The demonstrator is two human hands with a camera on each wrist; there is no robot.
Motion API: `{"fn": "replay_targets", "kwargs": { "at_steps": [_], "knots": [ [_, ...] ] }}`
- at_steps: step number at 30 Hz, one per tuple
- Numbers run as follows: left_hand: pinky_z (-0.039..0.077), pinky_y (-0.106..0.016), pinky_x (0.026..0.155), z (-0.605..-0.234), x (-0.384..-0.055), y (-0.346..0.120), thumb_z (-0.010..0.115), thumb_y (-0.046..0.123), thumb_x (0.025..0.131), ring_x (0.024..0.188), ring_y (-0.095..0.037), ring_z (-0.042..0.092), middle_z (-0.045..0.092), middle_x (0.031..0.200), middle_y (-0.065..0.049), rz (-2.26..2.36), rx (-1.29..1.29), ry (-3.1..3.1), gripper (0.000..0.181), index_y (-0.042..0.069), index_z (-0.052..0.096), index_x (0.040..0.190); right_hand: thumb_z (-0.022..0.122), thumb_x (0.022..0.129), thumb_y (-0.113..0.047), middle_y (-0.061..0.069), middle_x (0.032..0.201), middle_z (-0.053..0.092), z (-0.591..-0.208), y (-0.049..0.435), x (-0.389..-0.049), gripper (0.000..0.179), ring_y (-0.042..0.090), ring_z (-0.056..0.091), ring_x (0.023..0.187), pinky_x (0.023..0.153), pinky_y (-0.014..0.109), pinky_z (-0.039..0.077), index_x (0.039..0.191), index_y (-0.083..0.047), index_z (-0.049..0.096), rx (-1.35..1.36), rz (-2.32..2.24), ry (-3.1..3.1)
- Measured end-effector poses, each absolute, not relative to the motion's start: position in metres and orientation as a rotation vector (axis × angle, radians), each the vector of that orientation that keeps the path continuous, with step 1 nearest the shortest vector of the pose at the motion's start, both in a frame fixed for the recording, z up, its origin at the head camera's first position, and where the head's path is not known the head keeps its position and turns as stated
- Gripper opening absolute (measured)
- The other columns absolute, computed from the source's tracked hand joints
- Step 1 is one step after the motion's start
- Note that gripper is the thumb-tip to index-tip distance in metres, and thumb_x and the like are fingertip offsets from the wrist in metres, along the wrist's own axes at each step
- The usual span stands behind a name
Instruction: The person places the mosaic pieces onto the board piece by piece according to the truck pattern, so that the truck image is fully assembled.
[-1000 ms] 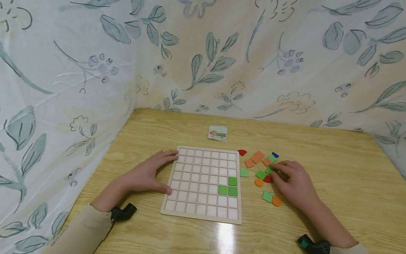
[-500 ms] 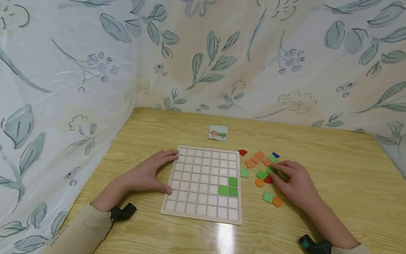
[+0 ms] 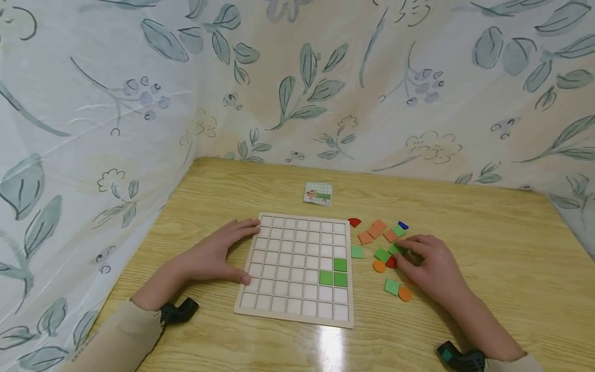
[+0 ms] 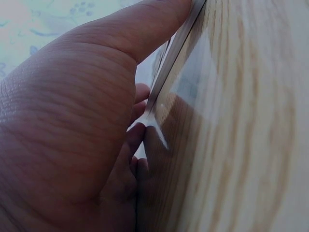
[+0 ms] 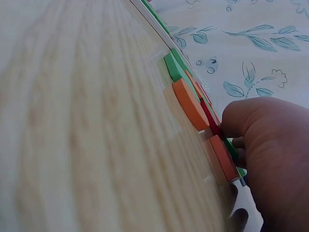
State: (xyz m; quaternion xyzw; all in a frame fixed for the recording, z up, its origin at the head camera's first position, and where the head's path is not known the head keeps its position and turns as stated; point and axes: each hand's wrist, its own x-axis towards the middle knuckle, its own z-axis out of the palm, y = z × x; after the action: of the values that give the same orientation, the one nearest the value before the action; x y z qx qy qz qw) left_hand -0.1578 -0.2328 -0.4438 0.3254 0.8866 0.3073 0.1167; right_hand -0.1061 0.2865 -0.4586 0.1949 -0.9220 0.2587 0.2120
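A wooden grid board [image 3: 279, 316] lies on the table with three green square tiles [image 3: 340, 279] in its right-hand cells. My left hand [image 3: 211, 256] rests against the board's left side, thumb on the edge and fingers spread at the upper corner. To the right of the board, my right hand [image 3: 432, 266] pinches a green square tile [image 3: 395, 249] between thumb and index finger. Under the thumb sits a red piece [image 3: 391, 262], partly hidden. Seen from the right wrist, an orange disc [image 5: 189, 104] and a green tile [image 5: 173, 66] lie near the thumb.
Around the right hand lie orange squares [image 3: 364, 237], a lighter green square [image 3: 356, 252], a red quarter-circle [image 3: 355, 222] and a blue piece [image 3: 403, 225]. A small printed card [image 3: 318, 194] lies behind the board. Patterned cloth [image 3: 297, 103] hangs behind the table.
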Motion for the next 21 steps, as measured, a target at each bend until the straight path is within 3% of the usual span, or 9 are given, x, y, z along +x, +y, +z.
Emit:
{"fn": "replay_targets", "kwargs": {
  "at_steps": [8,13,21],
  "knots": [
    [0.022,-0.064,0.130,-0.4433,-0.1571,-0.2328,0.091,0.071,0.076,0.166,-0.029,0.016,0.025,0.180,0.007,0.907,0.951,2.584,0.120,0.021,0.039,0.172,0.092,0.080,-0.006,0.000,0.103,0.079,-0.4603,0.2863,-0.1050,0.027,0.022,0.066,0.093,0.079,0.022,0.047,0.106,-0.010,0.087,0.533,0.714,-2.546],
    [0.022,-0.069,0.128,-0.4423,-0.1556,-0.2331,0.092,0.069,0.077,0.166,-0.035,0.016,0.027,0.179,0.004,0.908,0.962,2.591,0.118,0.020,0.040,0.171,0.091,0.082,-0.004,-0.001,0.104,0.078,-0.4593,0.2851,-0.1047,0.026,0.021,0.065,0.096,0.081,0.017,0.046,0.106,-0.011,0.086,0.503,0.769,-2.524],
    [0.025,-0.067,0.128,-0.4425,-0.1573,-0.2317,0.091,0.070,0.077,0.166,-0.033,0.019,0.027,0.179,0.003,0.898,0.980,2.604,0.119,0.019,0.040,0.171,0.090,0.080,-0.002,0.000,0.105,0.077,-0.4528,0.2785,-0.1065,0.028,0.024,0.065,0.100,0.089,0.027,0.047,0.107,-0.009,0.085,0.535,0.795,-2.500]
  ]
}}
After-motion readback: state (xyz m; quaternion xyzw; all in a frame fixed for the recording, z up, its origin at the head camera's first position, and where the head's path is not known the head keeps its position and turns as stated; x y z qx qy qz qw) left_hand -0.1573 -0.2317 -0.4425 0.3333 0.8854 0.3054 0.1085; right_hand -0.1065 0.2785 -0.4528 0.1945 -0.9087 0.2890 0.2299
